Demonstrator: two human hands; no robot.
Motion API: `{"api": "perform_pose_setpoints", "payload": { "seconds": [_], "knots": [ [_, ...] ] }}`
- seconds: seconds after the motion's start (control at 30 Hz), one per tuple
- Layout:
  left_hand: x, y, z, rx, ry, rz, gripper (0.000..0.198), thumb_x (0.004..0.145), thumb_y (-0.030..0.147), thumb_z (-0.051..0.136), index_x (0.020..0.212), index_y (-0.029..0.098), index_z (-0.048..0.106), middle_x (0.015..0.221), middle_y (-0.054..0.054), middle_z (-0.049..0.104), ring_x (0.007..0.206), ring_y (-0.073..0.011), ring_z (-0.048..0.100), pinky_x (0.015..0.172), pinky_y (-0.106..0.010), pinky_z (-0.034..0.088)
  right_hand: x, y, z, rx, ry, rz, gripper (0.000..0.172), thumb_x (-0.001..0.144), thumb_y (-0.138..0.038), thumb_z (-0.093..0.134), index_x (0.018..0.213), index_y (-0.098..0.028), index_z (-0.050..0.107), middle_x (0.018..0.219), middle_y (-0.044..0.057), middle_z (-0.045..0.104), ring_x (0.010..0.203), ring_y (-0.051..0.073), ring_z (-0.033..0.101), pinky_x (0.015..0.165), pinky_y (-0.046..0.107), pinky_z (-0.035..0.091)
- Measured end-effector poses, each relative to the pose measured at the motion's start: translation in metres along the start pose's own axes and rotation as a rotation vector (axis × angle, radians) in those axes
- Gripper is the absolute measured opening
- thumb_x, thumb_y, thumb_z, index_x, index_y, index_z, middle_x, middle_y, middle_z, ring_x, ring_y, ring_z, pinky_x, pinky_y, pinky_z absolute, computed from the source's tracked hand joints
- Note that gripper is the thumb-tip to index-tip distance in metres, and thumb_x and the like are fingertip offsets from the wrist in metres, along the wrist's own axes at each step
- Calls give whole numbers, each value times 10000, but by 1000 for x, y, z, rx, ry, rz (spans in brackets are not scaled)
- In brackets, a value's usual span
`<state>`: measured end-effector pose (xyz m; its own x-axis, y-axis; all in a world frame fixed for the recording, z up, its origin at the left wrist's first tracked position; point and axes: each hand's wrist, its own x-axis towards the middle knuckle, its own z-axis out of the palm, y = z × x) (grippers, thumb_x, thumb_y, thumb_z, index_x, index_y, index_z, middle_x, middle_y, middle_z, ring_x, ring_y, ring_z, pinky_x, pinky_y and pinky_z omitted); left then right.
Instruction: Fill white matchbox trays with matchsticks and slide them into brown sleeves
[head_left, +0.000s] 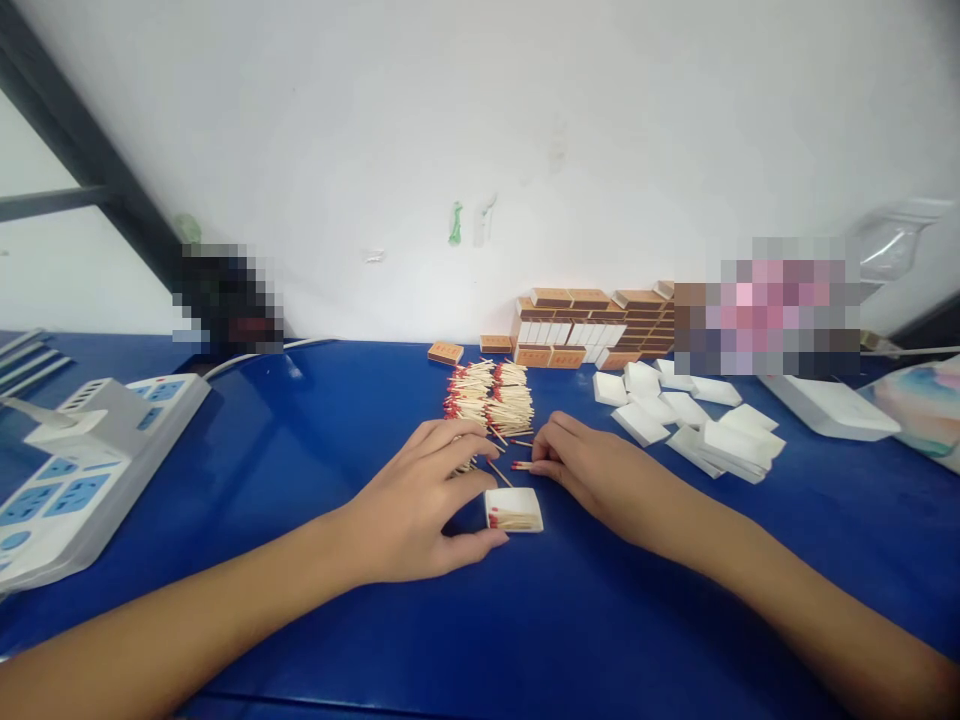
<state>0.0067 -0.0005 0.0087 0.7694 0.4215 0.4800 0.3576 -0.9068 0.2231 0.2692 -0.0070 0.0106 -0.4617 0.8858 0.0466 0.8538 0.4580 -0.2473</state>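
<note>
Nearest me, bare forearms (217,622) slanted over the blue table (420,650). My left hand (420,505) curved round the left end of a white tray (516,498) partly filled with matches (516,521); whether it gripped, I couldn't tell. My right hand (589,472) pinched red-headed matchsticks (521,466) just beyond the tray. Farther back lay a match pile (510,400), near stacked matchboxes (585,312).

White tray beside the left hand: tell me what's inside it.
Red-tipped matches lie in the white tray along its near side, heads toward the left hand; the tray's floor shows bare on the far side. The floor beneath them is covered.
</note>
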Motion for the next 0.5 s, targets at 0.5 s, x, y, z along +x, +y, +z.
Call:
{"api": "perform_pose_setpoints", "payload": {
  "seconds": [0.5],
  "knots": [
    [2, 0, 3, 66, 122, -85, 257, 907, 397, 753, 1048, 183, 725, 1224, -112, 721, 1268, -316, 600, 1061, -505, 485, -9, -23, -11, 113, 104, -187, 100, 1072, -209, 506, 987, -217, 558, 1027, 49, 638, 757, 166, 652, 648, 297, 491]
  ]
}}
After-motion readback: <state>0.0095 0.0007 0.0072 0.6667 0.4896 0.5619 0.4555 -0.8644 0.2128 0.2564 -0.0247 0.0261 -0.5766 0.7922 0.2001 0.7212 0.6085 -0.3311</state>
